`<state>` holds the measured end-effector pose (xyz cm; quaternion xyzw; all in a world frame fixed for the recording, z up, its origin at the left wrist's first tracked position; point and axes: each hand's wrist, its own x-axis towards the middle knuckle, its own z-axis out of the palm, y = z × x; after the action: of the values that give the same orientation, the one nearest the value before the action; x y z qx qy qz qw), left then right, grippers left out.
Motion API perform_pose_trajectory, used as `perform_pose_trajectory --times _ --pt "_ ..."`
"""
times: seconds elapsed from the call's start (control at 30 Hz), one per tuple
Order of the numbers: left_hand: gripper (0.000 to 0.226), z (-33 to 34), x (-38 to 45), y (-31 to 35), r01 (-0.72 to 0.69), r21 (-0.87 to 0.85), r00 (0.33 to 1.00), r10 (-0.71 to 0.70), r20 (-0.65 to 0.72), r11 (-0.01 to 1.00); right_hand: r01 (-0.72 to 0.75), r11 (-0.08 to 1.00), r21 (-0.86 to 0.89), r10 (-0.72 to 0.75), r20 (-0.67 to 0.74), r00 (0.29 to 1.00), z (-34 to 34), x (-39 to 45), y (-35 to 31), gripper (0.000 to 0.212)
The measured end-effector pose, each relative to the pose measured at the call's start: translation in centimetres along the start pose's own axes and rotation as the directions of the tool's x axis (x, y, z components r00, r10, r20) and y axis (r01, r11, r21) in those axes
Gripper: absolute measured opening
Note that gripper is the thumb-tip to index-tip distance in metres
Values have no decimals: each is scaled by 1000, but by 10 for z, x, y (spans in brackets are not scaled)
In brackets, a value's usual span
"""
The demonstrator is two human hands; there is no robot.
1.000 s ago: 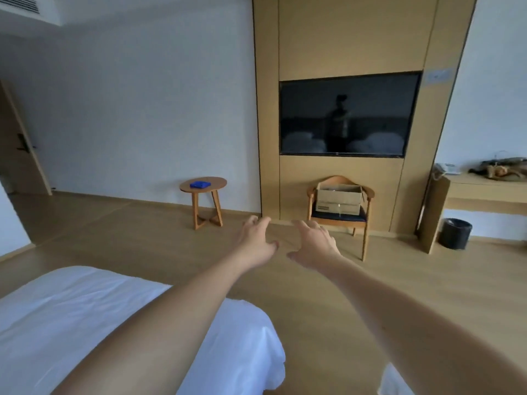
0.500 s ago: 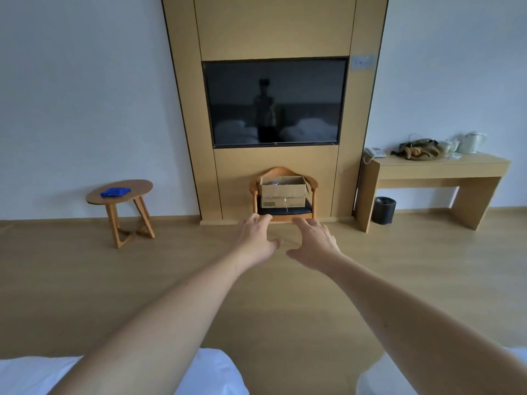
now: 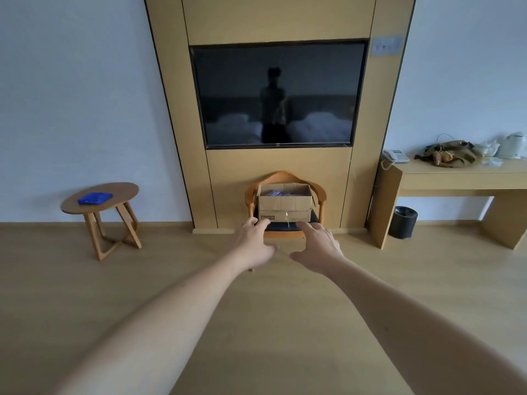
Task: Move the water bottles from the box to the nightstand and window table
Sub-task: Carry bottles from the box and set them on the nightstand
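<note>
I see my left hand point(image 3: 252, 248) and right hand point(image 3: 318, 250) bare, forearms uncovered, no sleeves, rings or watch visible.

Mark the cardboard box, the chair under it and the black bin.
cardboard box point(image 3: 283, 203), head view, front wall.
chair point(image 3: 281, 175), head view, top of the backrest.
black bin point(image 3: 402, 223), head view, side wall.

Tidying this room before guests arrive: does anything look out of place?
The open cardboard box sits on the chair under the TV, an odd spot. A bag lies slumped on the desk.
</note>
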<state>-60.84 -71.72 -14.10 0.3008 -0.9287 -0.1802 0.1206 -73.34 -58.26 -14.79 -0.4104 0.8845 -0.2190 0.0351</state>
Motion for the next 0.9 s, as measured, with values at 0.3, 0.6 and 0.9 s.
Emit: perform_pose_trajectory --times 0.3,0.6,0.9 --pt "71 41 170 -45 23 -12 998 -22 51 1000 -27 999 -30 29 56 998 34 159 28 86" --pt "63 38 369 -100 -85 4 993 85 78 996 -97 994 -50 98 35 995 68 349 26 85" --pt "73 58 532 -144 -54 -56 988 62 138 997 -168 986 -15 169 83 982 101 501 45 83"
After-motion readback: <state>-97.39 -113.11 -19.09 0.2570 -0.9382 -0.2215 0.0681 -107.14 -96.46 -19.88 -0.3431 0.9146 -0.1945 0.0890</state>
